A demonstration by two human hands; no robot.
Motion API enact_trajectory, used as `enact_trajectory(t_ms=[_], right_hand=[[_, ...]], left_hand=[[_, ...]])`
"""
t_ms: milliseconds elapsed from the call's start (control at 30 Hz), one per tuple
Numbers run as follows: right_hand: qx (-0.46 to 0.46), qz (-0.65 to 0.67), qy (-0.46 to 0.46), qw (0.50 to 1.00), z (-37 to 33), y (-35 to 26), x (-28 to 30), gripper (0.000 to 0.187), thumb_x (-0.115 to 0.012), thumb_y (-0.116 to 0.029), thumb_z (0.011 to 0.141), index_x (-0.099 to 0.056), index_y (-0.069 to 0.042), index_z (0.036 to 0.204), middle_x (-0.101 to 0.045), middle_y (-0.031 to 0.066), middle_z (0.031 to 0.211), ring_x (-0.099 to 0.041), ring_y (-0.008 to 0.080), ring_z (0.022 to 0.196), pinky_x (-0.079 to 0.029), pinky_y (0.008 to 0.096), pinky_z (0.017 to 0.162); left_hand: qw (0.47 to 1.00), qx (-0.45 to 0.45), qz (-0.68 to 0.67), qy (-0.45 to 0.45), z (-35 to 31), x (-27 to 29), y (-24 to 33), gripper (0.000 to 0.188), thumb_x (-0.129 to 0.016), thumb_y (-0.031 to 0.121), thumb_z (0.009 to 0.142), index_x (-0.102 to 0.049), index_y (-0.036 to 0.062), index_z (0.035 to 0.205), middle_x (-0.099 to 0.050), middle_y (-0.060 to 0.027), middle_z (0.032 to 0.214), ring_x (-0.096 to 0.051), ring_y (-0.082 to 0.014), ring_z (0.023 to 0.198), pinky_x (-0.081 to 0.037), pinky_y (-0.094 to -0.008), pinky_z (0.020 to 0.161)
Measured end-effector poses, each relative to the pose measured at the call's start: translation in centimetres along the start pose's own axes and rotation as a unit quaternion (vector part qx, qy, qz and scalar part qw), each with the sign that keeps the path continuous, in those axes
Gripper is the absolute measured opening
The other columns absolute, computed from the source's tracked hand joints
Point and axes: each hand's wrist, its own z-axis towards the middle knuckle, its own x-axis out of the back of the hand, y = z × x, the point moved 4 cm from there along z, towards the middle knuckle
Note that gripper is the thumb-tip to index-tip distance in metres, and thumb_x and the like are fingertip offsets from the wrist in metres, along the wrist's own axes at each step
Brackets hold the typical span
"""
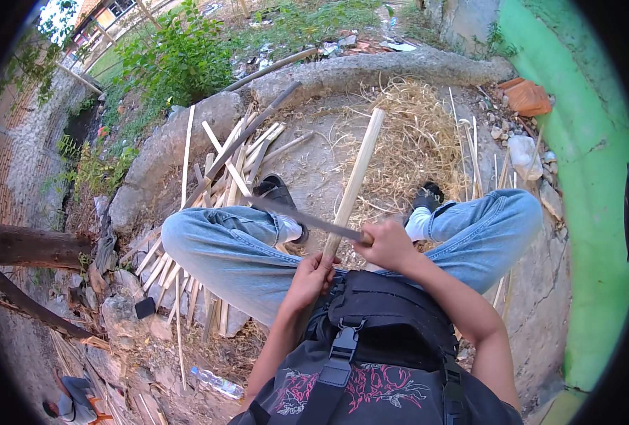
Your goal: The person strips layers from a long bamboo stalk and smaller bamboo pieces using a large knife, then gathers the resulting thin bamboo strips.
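Observation:
My left hand is closed round the lower end of a pale split bamboo stick, which slants up and away between my knees. In my right hand is the handle of a long-bladed knife. The dark blade points left and crosses the stick a little above my left hand; whether its edge touches the wood I cannot tell. Curly pale shavings lie heaped on the ground beyond my feet. The stick's lowest end is hidden by my hand and the black bag at my waist.
Several cut bamboo strips are piled left of my feet, with more beside my left knee. A low concrete edge curves behind. A green wall stands at right. A plastic bottle and dark phone-like slab lie at left.

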Motion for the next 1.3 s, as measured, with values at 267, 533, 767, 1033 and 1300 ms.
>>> enact_trajectory(t_ms=[267, 533, 767, 1033, 1300], right_hand=[[-0.009, -0.129, -0.078, 0.989, 1.5, 1.7, -0.8, 0.021, -0.062, -0.025, 0.073, -0.071, -0.009, 0.083, -0.064, 0.0193, 0.068, -0.066, 0.0349, 0.069, -0.054, 0.0446, 0.066], [-0.335, 0.014, 0.216, 0.917, 4.9, 15.7, 8.8, 0.03, -0.061, -0.026, 0.075, -0.068, 0.003, 0.078, -0.066, 0.023, 0.075, -0.066, 0.0374, 0.073, -0.05, 0.043, 0.066], [-0.139, 0.04, 0.073, 0.987, 2.1, 4.0, 3.8, 0.027, -0.063, -0.028, 0.075, -0.069, -0.002, 0.077, -0.065, 0.0202, 0.07, -0.066, 0.0341, 0.068, -0.052, 0.0414, 0.065], [-0.055, -0.119, -0.084, 0.988, 1.5, 2.1, 0.8, 0.016, -0.063, -0.022, 0.073, -0.073, -0.01, 0.078, -0.066, 0.016, 0.069, -0.067, 0.0336, 0.07, -0.054, 0.0441, 0.07], [-0.383, -0.095, 0.161, 0.905, 5.8, 15.7, 10.9, 0.024, -0.06, -0.022, 0.073, -0.071, -0.002, 0.082, -0.067, 0.0222, 0.08, -0.067, 0.0361, 0.077, -0.052, 0.0437, 0.072]], left_hand=[[0.928, -0.149, 0.297, 0.167, 0.7, -0.3, -0.1, 0.029, -0.048, 0.021, 0.096, -0.056, -0.0056, 0.09, -0.059, -0.0257, 0.07, -0.058, -0.0444, 0.069, -0.042, -0.0463, 0.059], [0.917, -0.142, 0.329, 0.173, -0.8, -0.9, 1.9, 0.029, -0.048, 0.021, 0.096, -0.056, -0.0047, 0.086, -0.058, -0.0252, 0.069, -0.057, -0.043, 0.066, -0.042, -0.0456, 0.058], [0.937, -0.128, 0.278, 0.168, -0.1, -0.5, 1.0, 0.028, -0.049, 0.02, 0.096, -0.054, -0.0052, 0.085, -0.055, -0.0247, 0.064, -0.055, -0.0422, 0.061, -0.04, -0.0455, 0.055], [0.906, -0.144, 0.343, 0.202, -0.5, -1.2, 1.3, 0.026, -0.05, 0.019, 0.095, -0.052, -0.0036, 0.082, -0.055, -0.0285, 0.064, -0.056, -0.0479, 0.065, -0.039, -0.0517, 0.054], [0.9, -0.142, 0.374, 0.176, -0.8, -1.3, 1.6, 0.029, -0.048, 0.022, 0.096, -0.054, -0.0036, 0.083, -0.057, -0.0279, 0.067, -0.056, -0.047, 0.067, -0.04, -0.051, 0.057]])
